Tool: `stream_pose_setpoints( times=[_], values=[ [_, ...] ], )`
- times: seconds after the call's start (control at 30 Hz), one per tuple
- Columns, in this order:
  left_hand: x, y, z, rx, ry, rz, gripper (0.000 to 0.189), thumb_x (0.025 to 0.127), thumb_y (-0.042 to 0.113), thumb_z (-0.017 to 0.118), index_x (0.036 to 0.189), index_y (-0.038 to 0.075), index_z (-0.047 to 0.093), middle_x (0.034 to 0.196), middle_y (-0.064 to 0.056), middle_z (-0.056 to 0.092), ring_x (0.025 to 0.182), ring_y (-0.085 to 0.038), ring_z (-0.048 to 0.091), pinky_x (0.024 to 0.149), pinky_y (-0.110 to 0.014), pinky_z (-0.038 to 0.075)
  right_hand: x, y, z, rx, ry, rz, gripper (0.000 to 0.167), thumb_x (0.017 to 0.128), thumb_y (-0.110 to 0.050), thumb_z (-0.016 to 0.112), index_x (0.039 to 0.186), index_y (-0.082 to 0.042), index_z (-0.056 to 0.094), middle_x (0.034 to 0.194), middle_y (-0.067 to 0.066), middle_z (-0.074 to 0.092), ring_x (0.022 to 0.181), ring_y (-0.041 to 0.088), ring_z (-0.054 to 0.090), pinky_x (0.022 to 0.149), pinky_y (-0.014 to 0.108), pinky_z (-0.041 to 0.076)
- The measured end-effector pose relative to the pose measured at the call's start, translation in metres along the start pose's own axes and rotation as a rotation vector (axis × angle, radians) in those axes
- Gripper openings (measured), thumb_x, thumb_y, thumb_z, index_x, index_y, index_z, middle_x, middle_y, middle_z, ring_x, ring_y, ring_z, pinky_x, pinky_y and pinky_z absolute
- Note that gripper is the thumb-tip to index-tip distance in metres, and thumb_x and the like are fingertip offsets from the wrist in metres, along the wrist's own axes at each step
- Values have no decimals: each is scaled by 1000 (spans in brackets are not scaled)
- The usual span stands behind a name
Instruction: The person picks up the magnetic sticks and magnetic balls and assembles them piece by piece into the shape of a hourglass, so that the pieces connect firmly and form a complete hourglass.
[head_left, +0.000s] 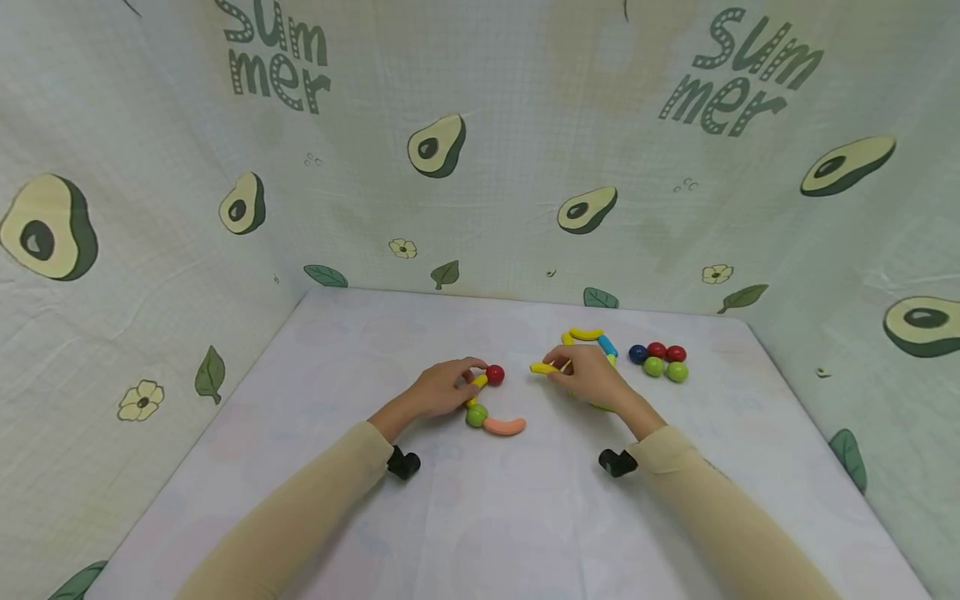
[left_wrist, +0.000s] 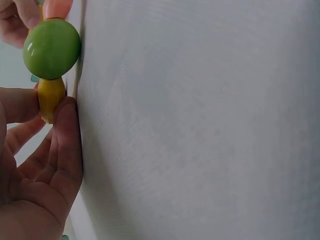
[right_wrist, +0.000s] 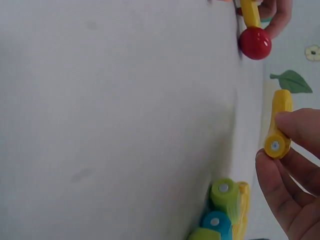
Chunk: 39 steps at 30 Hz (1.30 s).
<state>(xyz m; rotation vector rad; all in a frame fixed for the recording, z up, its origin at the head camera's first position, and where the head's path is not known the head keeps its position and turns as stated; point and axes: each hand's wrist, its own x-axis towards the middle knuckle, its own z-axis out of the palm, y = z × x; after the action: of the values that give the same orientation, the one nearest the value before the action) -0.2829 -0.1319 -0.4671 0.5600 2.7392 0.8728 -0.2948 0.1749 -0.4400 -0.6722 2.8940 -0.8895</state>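
Observation:
My left hand (head_left: 441,388) pinches a yellow toy building rod (left_wrist: 51,97) between thumb and fingers, low over the table. A green ball (head_left: 477,416) sits at one end of the yellow part, and a salmon curved rod (head_left: 505,427) runs from that ball to the right. Beside my left fingertips, a red ball (head_left: 495,375) touches the yellow end. To the right, my right hand (head_left: 594,377) holds a separate short yellow rod (right_wrist: 281,122) above the table; a small metal disc shows in its end.
Behind and partly under the right hand lies a group of yellow, blue and green rods (head_left: 587,334). Farther right, a dark blue ball (head_left: 637,354), two red balls (head_left: 676,354) and two green balls (head_left: 677,372) stand together. An avocado-print cloth (head_left: 510,267) rises around the white table (head_left: 480,517).

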Motion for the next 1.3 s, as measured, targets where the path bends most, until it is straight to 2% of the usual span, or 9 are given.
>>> stream_pose_setpoints(
  times=[0.23, 0.4, 0.77, 1.07, 1.3],
  values=[
    [2, 3, 0, 7, 4, -13, 44, 106, 26, 64, 150, 27, 58, 124, -3, 68, 95, -17, 61, 91, -38, 54, 15, -9, 14, 11, 3, -42, 21, 98, -13, 77, 118, -8, 77, 106, 9, 76, 89, 20, 67, 84, 37, 60],
    [2, 3, 0, 7, 1, -17, 44, 106, 27, 64, 150, 27, 58, 126, -4, 68, 97, -18, 61, 92, -40, 54, 21, -12, 21, 10, -5, -42, 20, 98, -13, 76, 118, -8, 77, 106, 9, 76, 90, 21, 66, 85, 37, 60],
    [2, 3, -2, 7, -7, -16, 44, 107, 29, 63, 150, 28, 57, 127, -4, 68, 101, -18, 62, 95, -42, 54, 24, -20, 30, 5, -24, 3, 22, 99, -16, 75, 121, -9, 76, 107, 8, 75, 91, 20, 65, 85, 36, 59],
    [1, 2, -2, 4, -9, -3, 43, 106, 25, 64, 149, 25, 58, 125, -4, 68, 99, -18, 62, 94, -42, 54, 28, -23, 32, 9, -12, -34, 21, 99, -13, 74, 120, -7, 77, 106, 9, 76, 90, 21, 66, 84, 38, 59],
    [0, 5, -3, -4, -21, -36, 49, 106, 27, 64, 153, 26, 54, 127, -4, 67, 98, -19, 61, 92, -41, 55, 28, -23, 37, 24, -4, -21, 22, 100, -10, 73, 121, -7, 77, 112, 10, 76, 93, 21, 67, 88, 39, 59]
  ],
)
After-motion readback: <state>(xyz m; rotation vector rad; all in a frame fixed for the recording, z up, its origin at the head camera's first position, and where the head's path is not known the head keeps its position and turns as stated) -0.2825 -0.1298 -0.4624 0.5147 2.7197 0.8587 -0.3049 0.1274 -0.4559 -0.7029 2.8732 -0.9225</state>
